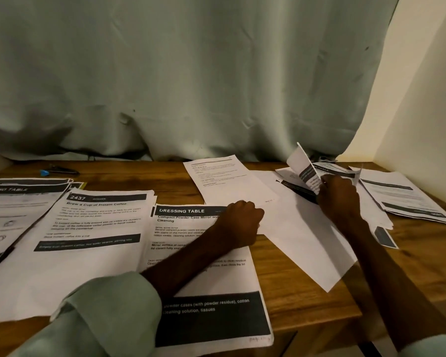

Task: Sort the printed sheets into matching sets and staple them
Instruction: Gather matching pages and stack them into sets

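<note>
Near: sorted piles [93,228] cover the tabletop's [307,300] left, so sorting is partly done. Left hand [238,222] rests curled on loose sheets [294,228], grip unclear; right hand [337,197] pinches a sheet [304,163] from the unsorted heap [402,197]. Far left, blue-tipped tool [59,171] untouched — stapling yet to come, I judge.

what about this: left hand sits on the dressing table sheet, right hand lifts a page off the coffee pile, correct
Not quite. In the head view the right hand lifts a page off the loose pile at the far right, not the coffee sheet. The left hand does sit on the dressing table sheet.
</note>
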The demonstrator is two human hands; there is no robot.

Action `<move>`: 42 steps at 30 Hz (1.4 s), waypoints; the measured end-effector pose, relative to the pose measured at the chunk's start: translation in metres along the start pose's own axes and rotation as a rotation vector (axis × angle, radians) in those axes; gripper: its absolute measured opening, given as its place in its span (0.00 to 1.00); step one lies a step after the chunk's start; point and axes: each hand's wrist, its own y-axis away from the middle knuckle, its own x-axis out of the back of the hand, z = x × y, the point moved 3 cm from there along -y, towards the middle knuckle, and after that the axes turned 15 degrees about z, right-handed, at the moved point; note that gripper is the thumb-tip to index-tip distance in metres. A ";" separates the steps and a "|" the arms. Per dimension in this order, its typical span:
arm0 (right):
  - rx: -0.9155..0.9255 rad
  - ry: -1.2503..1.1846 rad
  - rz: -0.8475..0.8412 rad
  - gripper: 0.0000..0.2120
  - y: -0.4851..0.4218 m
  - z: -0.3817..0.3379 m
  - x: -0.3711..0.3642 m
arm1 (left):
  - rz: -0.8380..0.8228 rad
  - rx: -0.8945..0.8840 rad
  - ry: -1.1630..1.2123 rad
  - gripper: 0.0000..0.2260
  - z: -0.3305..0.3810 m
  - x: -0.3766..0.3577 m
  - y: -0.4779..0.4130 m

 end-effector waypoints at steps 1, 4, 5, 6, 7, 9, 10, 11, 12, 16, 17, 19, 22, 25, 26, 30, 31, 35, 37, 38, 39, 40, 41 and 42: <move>0.001 -0.023 0.011 0.16 0.002 -0.003 0.002 | 0.005 0.007 0.002 0.14 -0.001 0.000 0.000; 0.042 -0.088 0.057 0.12 0.009 -0.016 0.007 | 0.010 0.029 0.017 0.14 -0.001 -0.001 -0.001; 0.060 -0.109 0.055 0.12 0.013 -0.022 0.006 | 0.005 0.040 0.027 0.14 -0.002 0.000 -0.003; 0.074 -0.133 0.047 0.12 0.017 -0.029 0.006 | 0.001 0.054 0.041 0.14 -0.004 -0.001 -0.004; 0.086 -0.163 0.037 0.12 0.020 -0.035 0.005 | 0.001 0.070 0.061 0.14 -0.006 -0.001 -0.005; 0.114 -0.227 0.040 0.13 0.027 -0.047 0.002 | 0.019 0.110 0.100 0.13 -0.011 0.000 -0.006; 0.118 -0.248 0.052 0.14 0.029 -0.052 0.001 | 0.030 0.139 0.127 0.13 -0.014 -0.001 -0.006; 0.114 -0.266 0.068 0.14 0.031 -0.057 0.001 | 0.042 0.173 0.156 0.13 -0.018 -0.001 -0.006; 0.110 -0.291 0.094 0.15 0.033 -0.061 0.002 | 0.066 0.209 0.184 0.12 -0.022 -0.002 -0.005; 0.115 -0.536 0.233 0.16 0.033 -0.080 0.022 | 0.286 0.408 0.466 0.10 -0.040 -0.001 -0.006; 0.113 -0.602 0.250 0.15 0.030 -0.082 0.029 | 0.371 0.508 0.615 0.09 -0.046 0.004 -0.007; 0.041 -0.735 0.254 0.12 0.021 -0.083 0.039 | 0.466 0.720 0.914 0.16 -0.059 0.014 -0.010; -0.271 -1.060 0.118 0.10 0.011 -0.079 0.045 | 0.413 0.866 1.201 0.37 -0.077 0.025 -0.013; -0.472 -1.223 -0.054 0.11 0.011 -0.079 0.041 | 0.223 0.822 1.547 0.37 -0.082 0.030 -0.010; -0.481 -1.215 -0.084 0.11 0.012 -0.079 0.040 | 0.165 0.781 1.642 0.31 -0.080 0.032 -0.010; -0.510 -1.215 -0.128 0.07 0.013 -0.076 0.036 | 0.188 0.728 1.664 0.24 -0.082 0.032 -0.012; -0.510 -1.209 -0.130 0.08 0.011 -0.072 0.037 | 0.226 0.740 1.640 0.23 -0.084 0.032 -0.013; -0.466 -1.184 -0.266 0.13 0.014 -0.064 0.037 | 0.433 0.806 1.538 0.15 -0.092 0.034 -0.014; -0.395 -1.131 -0.366 0.16 0.022 -0.063 0.036 | 0.541 0.852 1.520 0.13 -0.095 0.034 -0.013; -0.366 -1.104 -0.415 0.17 0.028 -0.061 0.034 | 0.583 0.880 1.519 0.12 -0.096 0.034 -0.013; -0.349 -1.087 -0.456 0.19 0.034 -0.061 0.031 | 0.617 0.912 1.526 0.11 -0.097 0.035 -0.013; -0.350 -1.088 -0.480 0.20 0.040 -0.060 0.028 | 0.642 0.939 1.553 0.10 -0.097 0.035 -0.012; -0.373 -1.115 -0.489 0.20 0.047 -0.060 0.025 | 0.663 0.962 1.596 0.10 -0.097 0.036 -0.012; -0.417 -1.164 -0.488 0.19 0.053 -0.061 0.022 | 0.675 0.979 1.644 0.10 -0.096 0.037 -0.011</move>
